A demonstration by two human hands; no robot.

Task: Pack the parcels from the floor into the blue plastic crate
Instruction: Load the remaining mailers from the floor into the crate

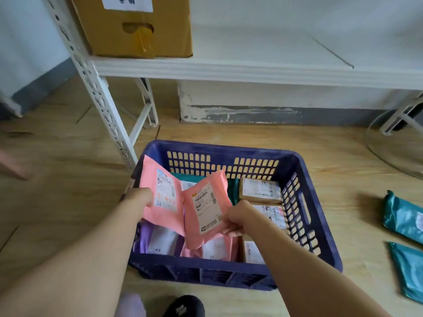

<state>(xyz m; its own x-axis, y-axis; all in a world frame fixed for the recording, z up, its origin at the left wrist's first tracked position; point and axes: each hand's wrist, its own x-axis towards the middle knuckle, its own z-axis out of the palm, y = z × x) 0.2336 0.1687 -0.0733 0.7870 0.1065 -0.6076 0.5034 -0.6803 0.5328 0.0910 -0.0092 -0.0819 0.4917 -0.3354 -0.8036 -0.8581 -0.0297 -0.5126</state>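
The blue plastic crate (306,216) stands on the wooden floor in front of me. Over its left half my left hand (138,197) grips a pink mailer bag (160,209) with a white label and orange writing. Beside it my right hand (238,217) pinches the lower edge of a second pink mailer (206,209), tilted upright. Inside the crate lie small brown boxes (259,191) at the right, a purple bag (144,239), another pink bag (215,248) and a teal bag (187,178) at the back.
Two teal parcels (402,216) (409,268) lie on the floor to the right of the crate. A white metal shelf rack (229,69) with a cardboard box (137,28) stands behind. My dark shoe (185,306) is at the bottom edge.
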